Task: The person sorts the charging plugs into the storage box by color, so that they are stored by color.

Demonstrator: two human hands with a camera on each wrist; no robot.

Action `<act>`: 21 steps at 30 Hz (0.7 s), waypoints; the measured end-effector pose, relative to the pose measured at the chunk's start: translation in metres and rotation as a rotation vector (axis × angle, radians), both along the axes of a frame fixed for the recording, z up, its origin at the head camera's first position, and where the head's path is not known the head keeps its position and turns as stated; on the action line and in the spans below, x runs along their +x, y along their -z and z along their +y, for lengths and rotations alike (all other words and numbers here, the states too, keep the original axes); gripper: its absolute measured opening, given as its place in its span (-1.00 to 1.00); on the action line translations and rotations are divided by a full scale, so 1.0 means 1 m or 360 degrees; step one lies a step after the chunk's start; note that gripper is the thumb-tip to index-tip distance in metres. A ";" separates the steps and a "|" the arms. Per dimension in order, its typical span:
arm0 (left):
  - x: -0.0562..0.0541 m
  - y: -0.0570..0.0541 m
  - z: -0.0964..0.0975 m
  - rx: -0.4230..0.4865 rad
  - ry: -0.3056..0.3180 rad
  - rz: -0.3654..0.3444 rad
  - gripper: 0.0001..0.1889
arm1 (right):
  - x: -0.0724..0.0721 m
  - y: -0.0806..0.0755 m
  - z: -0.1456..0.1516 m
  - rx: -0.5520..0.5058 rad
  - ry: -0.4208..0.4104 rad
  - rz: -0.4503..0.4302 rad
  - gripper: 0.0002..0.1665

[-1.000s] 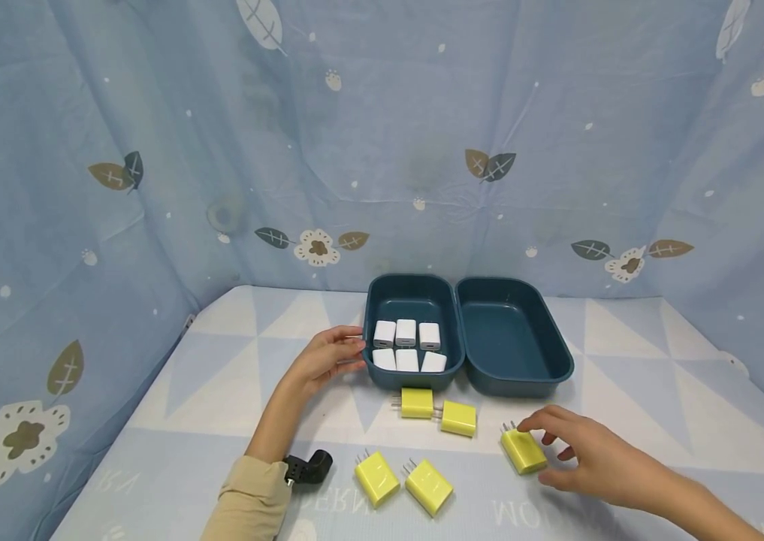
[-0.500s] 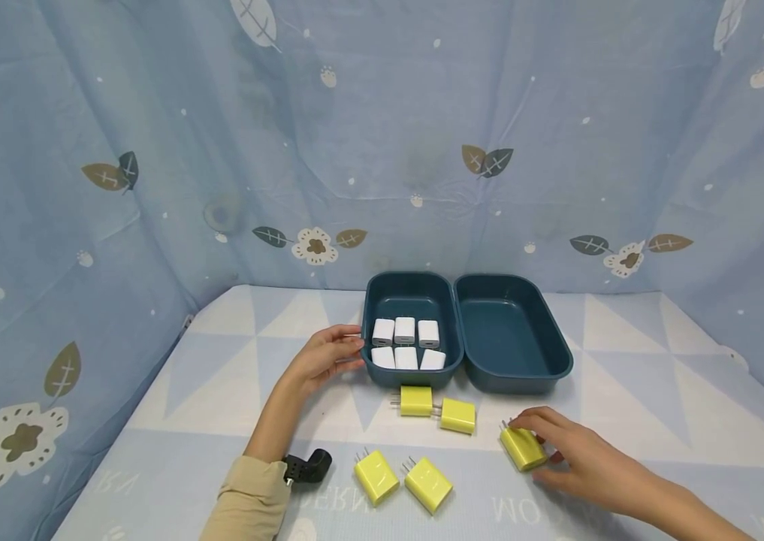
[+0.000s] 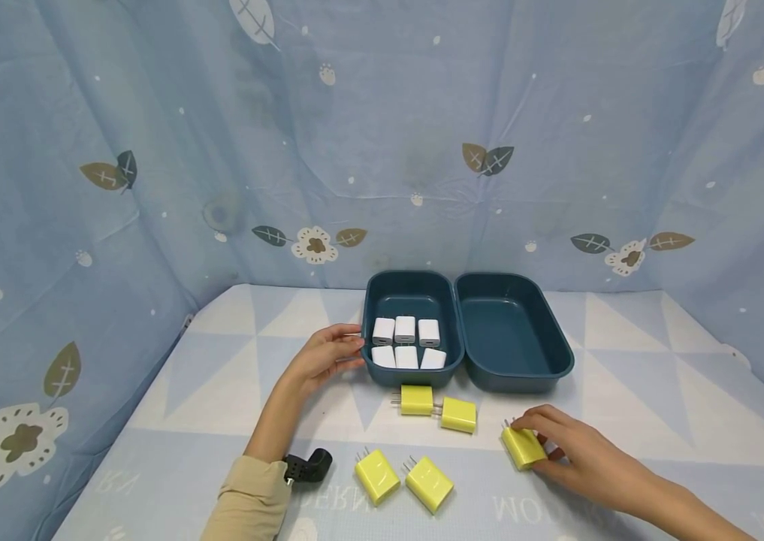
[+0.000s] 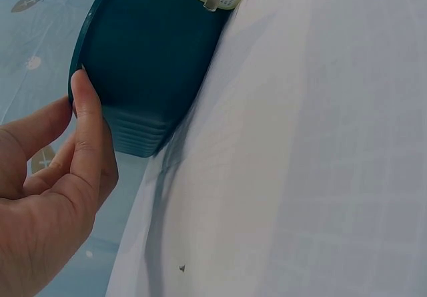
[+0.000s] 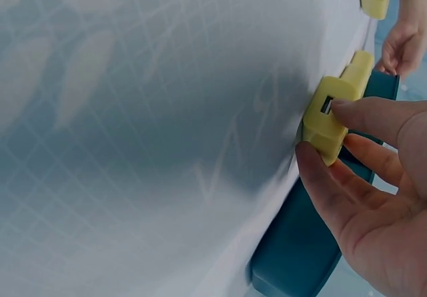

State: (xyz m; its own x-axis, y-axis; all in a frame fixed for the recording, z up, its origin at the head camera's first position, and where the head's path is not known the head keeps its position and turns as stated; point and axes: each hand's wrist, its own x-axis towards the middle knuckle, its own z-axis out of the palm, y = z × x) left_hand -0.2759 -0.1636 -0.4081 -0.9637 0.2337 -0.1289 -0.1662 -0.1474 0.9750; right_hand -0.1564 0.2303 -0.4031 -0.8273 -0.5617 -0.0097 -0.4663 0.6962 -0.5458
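Note:
My left hand [image 3: 321,359] pinches the left rim of a dark teal tray [image 3: 412,304] holding several white charger plugs [image 3: 405,329]. In the left wrist view, the fingertips [image 4: 81,83] lie at the tray's edge, against its outer wall. At the right, my right hand [image 3: 584,458] holds a yellow charger plug [image 3: 522,448] between thumb and fingers, its prongs pointing away from me. The right wrist view shows the thumb beside the USB port of this yellow charger plug [image 5: 323,123] and a fingertip at its lower edge.
A second teal tray [image 3: 506,330] stands against the first one's right side, with nothing in it. Two yellow plugs [image 3: 417,400] lie before the trays, and two more yellow plugs [image 3: 376,478] nearer me. A patterned blue curtain [image 3: 382,150] hangs behind the table.
My right hand has moved slightly left onto the yellow charger plug, its thumb and fingers closing around it. The left hand keeps its place on the tray's rim.

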 end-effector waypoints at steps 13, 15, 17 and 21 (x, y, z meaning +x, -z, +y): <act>0.000 0.000 -0.002 0.0014 0.0032 0.0019 -0.56 | 0.002 0.002 0.002 -0.0038 -0.0002 0.0026 -0.44; 0.000 0.001 -0.002 0.0014 0.0041 0.0028 -0.55 | 0.003 0.002 0.003 -0.0068 -0.0024 0.0061 -0.44; 0.000 0.001 -0.002 0.0015 0.0047 0.0032 -0.54 | 0.004 0.003 0.004 -0.0089 -0.0042 0.0085 -0.45; 0.001 0.000 -0.002 0.0014 0.0045 0.0021 -0.53 | 0.005 0.002 0.006 -0.0109 -0.0043 0.0082 -0.45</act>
State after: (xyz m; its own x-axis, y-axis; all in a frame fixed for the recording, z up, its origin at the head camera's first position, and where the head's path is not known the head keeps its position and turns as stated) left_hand -0.2754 -0.1657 -0.4079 -0.9583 0.2619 -0.1144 -0.1578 -0.1511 0.9758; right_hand -0.1519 0.2359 -0.4055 -0.8104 -0.5815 0.0720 -0.5131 0.6449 -0.5665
